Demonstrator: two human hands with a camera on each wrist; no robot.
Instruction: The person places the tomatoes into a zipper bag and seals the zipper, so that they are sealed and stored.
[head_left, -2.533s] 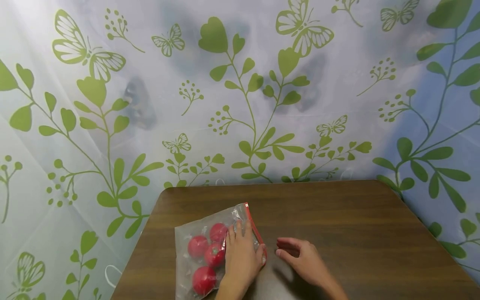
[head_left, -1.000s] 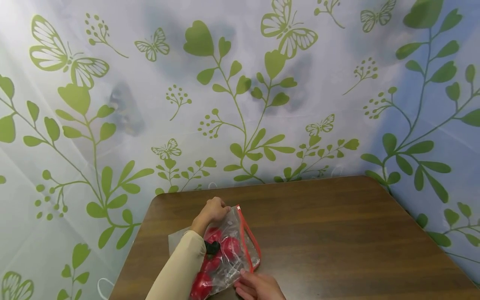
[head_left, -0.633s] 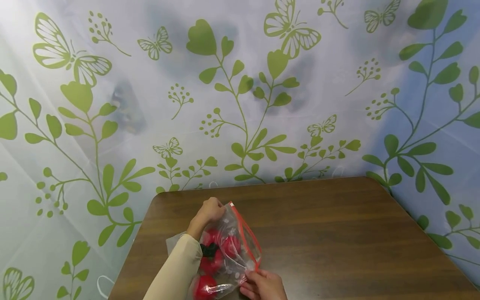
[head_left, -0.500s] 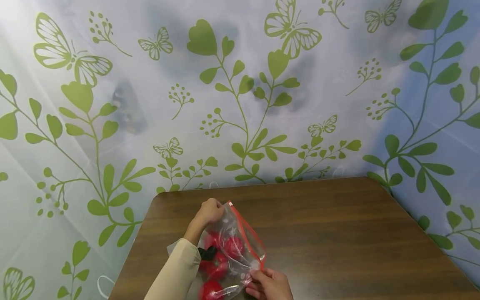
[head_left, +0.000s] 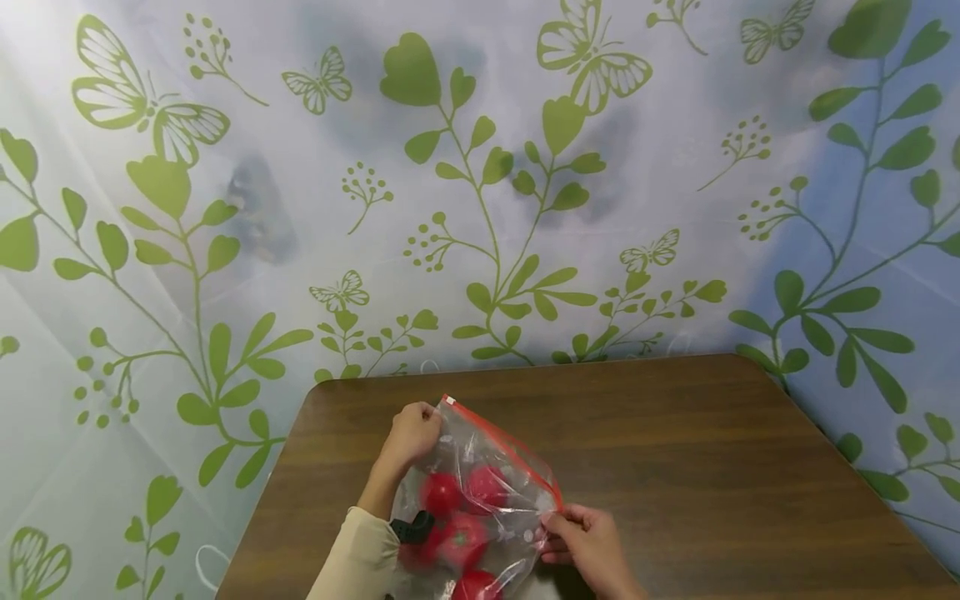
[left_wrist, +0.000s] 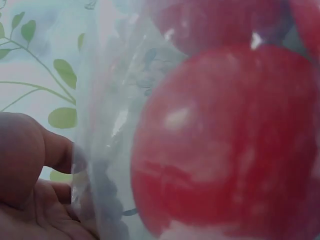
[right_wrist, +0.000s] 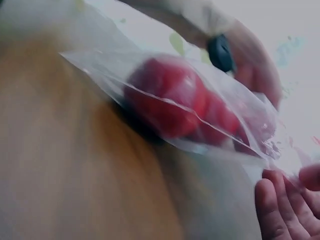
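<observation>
A clear zipper bag (head_left: pixel 454 442) with a red closure strip holds several red tomatoes (head_left: pixel 461 540), which show through the film. My left hand (head_left: pixel 414 433) pinches the bag's far-left corner, by the white end of the strip. At the strip's other end, my right hand (head_left: pixel 591 546) pinches the near-right corner between thumb and fingers. The strip is stretched between both hands, its red edges close together. One tomato (left_wrist: pixel 225 140) fills much of the left wrist view. In the right wrist view the bag (right_wrist: pixel 240 107) hangs from the hands, its tomatoes bunched together.
A brown wooden table (head_left: pixel 690 467) lies beneath, with rounded far corners. Behind it hangs a pale curtain (head_left: pixel 315 192) with green leaves and butterflies. A dark device (head_left: pixel 412 527) sits on the left wrist, overlapping the bag.
My left hand went from lying flat on the bag to pinching its far corner. My right hand took the near corner and moved right. The gap between the red edges narrowed.
</observation>
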